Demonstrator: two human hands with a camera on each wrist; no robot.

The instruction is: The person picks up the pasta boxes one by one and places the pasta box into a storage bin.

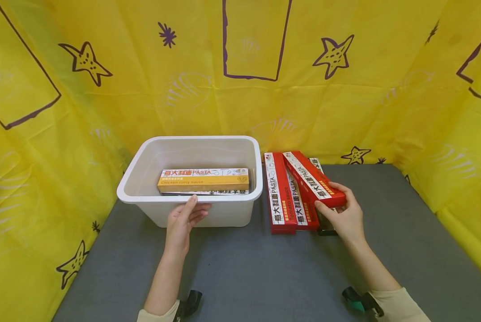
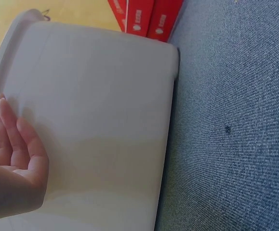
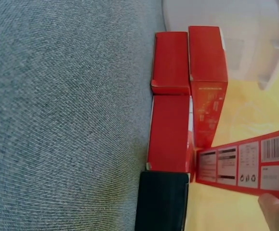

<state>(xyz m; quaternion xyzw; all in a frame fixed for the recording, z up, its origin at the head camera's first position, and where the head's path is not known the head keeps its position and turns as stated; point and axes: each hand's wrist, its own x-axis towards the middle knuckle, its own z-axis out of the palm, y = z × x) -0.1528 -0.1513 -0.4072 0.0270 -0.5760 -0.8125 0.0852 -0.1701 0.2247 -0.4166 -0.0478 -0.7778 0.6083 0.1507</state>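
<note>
My right hand (image 1: 350, 219) pinches the near end of a red pasta box (image 1: 314, 179), thumb on one side and fingers on the other. That end is raised above the other boxes; in the right wrist view the held box (image 3: 240, 163) slants up. My left hand (image 1: 180, 226) holds the near rim of a white plastic tub (image 1: 143, 199), thumb at the rim and fingers against the outer wall. Inside the tub, a yellow chicken curry pasta box (image 1: 204, 180) lies on another box (image 1: 208, 193), mostly hidden.
Right of the tub lie red tomato pasta boxes (image 1: 280, 192), two of them stacked. Another red box (image 1: 306, 214) lies beside them, then a black-ended box (image 3: 162, 202). They rest on a grey cloth-covered table (image 1: 256, 273). A yellow patterned curtain (image 1: 208, 112) stands behind.
</note>
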